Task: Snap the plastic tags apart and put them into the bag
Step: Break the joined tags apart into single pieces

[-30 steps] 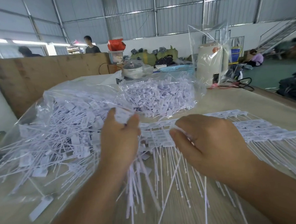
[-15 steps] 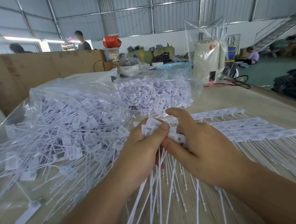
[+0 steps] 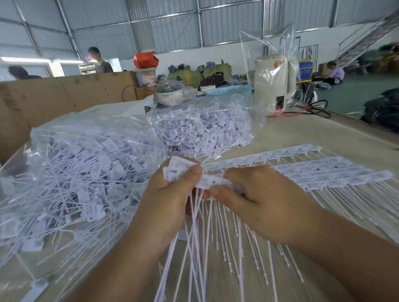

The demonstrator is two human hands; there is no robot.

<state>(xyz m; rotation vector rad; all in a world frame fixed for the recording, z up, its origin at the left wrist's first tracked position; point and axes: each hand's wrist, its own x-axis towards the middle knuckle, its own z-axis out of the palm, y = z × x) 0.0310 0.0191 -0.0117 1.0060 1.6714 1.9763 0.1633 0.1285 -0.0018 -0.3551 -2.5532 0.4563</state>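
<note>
our left hand [image 3: 171, 199] grips bunch of snapped tags [image 3: 179, 167]; right hand [image 3: 255, 194] pinches end of joined strip [image 3: 335, 174] on table [image 3: 297, 130]. tags look light, thin, springy; we judge flat heads best hold. bag [image 3: 82, 162] just left.

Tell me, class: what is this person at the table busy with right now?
A person is breaking white plastic tags off a joined strip. The left hand grips a bunch of separated tags, while the right hand pinches the strip's end close beside it. More joined strips lie in rows on the table to the right. On the left, a clear bag already holds a large heap of loose tags, and a second filled bag lies behind it.
</note>
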